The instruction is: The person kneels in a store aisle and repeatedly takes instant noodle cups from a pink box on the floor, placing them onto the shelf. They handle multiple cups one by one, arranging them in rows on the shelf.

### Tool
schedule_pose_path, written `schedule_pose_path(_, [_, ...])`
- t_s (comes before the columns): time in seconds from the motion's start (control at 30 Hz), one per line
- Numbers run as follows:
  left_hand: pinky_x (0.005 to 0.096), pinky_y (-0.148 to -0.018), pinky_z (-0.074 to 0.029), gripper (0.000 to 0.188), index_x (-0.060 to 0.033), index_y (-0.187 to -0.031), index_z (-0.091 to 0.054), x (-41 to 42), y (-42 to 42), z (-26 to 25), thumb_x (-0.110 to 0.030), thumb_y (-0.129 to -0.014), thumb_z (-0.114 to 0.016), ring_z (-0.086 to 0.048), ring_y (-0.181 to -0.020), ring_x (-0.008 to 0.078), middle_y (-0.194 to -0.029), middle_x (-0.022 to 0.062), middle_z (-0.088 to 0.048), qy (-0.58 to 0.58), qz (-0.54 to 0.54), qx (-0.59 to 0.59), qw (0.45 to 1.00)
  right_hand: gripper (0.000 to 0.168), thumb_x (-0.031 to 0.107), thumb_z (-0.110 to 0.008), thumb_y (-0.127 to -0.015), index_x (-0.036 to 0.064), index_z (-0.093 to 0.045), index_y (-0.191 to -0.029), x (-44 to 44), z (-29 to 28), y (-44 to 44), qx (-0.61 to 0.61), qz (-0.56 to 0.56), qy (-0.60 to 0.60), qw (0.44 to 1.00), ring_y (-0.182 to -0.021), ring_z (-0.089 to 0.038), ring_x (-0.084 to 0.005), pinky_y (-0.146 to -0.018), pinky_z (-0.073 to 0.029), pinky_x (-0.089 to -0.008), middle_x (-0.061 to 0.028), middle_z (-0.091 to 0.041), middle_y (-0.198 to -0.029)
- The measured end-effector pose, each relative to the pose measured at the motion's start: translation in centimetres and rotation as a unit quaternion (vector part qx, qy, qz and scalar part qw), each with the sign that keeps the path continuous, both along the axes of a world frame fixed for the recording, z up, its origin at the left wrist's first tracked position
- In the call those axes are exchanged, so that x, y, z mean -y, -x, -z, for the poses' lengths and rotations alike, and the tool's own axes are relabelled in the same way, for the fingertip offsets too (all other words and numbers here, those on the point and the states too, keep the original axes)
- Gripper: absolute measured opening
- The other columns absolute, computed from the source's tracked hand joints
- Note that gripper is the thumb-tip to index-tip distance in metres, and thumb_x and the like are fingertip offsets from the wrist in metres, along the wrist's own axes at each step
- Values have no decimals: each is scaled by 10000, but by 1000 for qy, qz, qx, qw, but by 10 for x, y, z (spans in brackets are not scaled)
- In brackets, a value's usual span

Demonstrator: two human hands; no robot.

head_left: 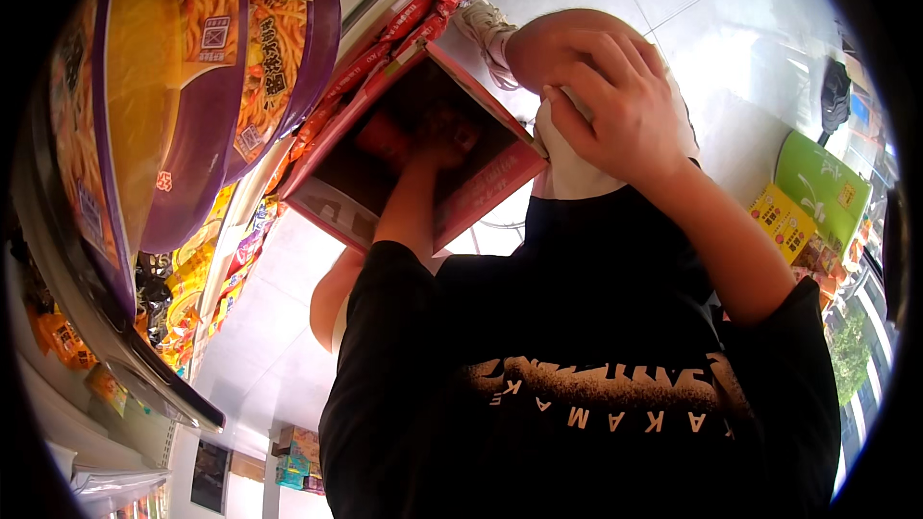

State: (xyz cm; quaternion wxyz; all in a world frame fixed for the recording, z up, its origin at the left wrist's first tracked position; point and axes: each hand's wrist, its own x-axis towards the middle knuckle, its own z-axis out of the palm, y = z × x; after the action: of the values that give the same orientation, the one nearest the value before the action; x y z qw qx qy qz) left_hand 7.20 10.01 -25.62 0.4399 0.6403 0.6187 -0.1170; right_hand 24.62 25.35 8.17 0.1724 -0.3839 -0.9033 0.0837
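My left hand [441, 151] reaches down inside a pink cardboard box [482, 180] with its top open. Red packets [382, 138] lie in the dark interior, right by my fingers. The shadow there hides whether my fingers grip one. My right hand [616, 104] drapes over my bent right knee [537, 50], its fingers curved, somewhat apart and holding nothing. The box is tilted in view, between my knees and against the shelf front.
Shelves on the left hold large purple-edged noodle packs [277, 79] above rows of snack bags [191, 288]. Red packets [407, 18] line a low shelf beside the box. A metal shelf edge [173, 389] juts out at lower left. On the right stands a green carton [822, 187].
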Motion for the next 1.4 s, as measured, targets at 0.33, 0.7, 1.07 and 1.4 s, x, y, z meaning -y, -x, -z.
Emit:
schedule_pose_path(0.33, [411,-1146,-285,620,-115,-1383,-513,-21,4,-29,-412,-841,-566,-304,-1406,338,-1517,161,-353,55,129,-13,990,62,141,-677,-772,116,-648,-822,0,0,4,16,-11,-5,1000,-941,-611,-184,-886,-438,-358,29,-630,-997])
schedule_pose_path(0.7, [455,-942,-488,619,-28,-1322,-531,-5,60,-59,-409,-841,-608,-620,-1072,413,-1184,268,-622,37,-144,88,985,53,162,-669,-763,117,-644,-775,10,7,7,-37,-32,-15,999,-949,-598,-243,-914,-409,-401,-20,-636,-964])
schedule_pose_path(1.07, [410,-966,-470,627,-35,-1386,-465,81,69,-279,-334,-867,-651,-603,-1121,356,-1269,217,-599,-217,-459,156,847,105,119,-687,-768,80,-635,-851,6,22,-2,-117,-79,4,990,-955,-590,-319,-875,-447,-450,-87,-618,-973])
schedule_pose_path(1.4, [413,-954,-480,683,-21,-1391,-448,100,114,-224,-397,-860,-657,-594,-1145,374,-1254,247,-599,-152,-485,109,854,296,43,-663,-793,21,-596,-1080,-53,-196,22,-220,-177,-196,939,-1035,-576,-356,-866,-488,-412,-171,-566,-1148])
